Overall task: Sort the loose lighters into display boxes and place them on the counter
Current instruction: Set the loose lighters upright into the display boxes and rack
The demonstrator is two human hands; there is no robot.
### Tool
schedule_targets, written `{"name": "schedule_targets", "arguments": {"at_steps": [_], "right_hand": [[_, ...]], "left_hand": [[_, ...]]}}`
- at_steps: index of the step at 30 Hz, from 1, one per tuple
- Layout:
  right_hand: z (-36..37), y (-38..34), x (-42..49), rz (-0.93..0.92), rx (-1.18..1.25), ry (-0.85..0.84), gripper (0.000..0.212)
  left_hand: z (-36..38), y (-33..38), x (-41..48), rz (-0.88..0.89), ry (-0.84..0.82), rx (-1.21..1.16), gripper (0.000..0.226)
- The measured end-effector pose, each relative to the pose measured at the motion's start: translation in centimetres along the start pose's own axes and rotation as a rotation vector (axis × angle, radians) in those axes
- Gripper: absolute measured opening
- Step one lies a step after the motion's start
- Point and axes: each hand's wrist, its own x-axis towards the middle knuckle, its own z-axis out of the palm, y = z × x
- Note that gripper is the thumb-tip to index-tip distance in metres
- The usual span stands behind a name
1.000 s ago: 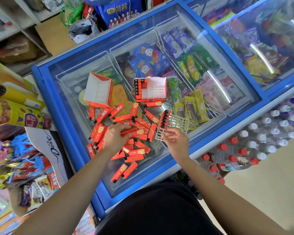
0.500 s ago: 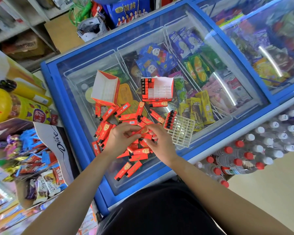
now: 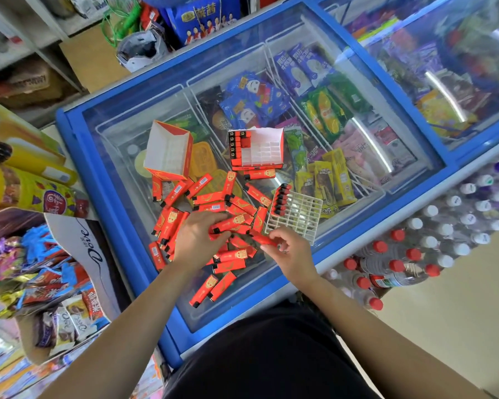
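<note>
Several loose red lighters (image 3: pixel 205 197) lie scattered on the glass lid of a blue freezer (image 3: pixel 118 180). My left hand (image 3: pixel 198 237) rests on the pile with its fingers around a lighter (image 3: pixel 231 223). My right hand (image 3: pixel 288 249) pinches another red lighter (image 3: pixel 264 240) just below a white plastic grid tray (image 3: pixel 297 216) that has a row of lighters along its left edge. Behind the pile stand an empty red display box (image 3: pixel 167 152) and a second display box (image 3: pixel 257 149) with one column of lighters filled.
Ice cream packs show under the freezer glass. A Dove candy carton (image 3: pixel 69 272) stands at the left. Shrink-wrapped bottles with red and white caps (image 3: pixel 432 243) are stacked at the right, below the freezer's edge. Shelves and bags sit behind the freezer.
My right hand went from the grid tray to the pile, took a lighter, and has drawn back toward the tray with it. My left hand stayed on the pile.
</note>
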Motion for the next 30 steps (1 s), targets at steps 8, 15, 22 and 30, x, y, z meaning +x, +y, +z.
{"name": "schedule_targets", "arguments": {"at_steps": [8,15,22,30], "right_hand": [[-1.0,1.9,-0.6,0.224,0.039,0.1,0.01],[-1.6,3.1,-0.4,0.286,0.101,0.213,0.008],[-1.6,2.6,2.0,0.255,0.128,0.262,0.011],[-0.2,2.5,3.8,0.159,0.184,0.313,0.015]], "left_hand": [[2.4,0.1,0.9,-0.148,-0.086,0.335,0.051],[2.0,0.4,2.5,-0.188,-0.158,0.285,0.036],[1.7,1.1,2.6,-0.134,-0.156,0.241,0.026],[1.3,0.6,2.6,-0.136,-0.174,0.088,0.015]]}}
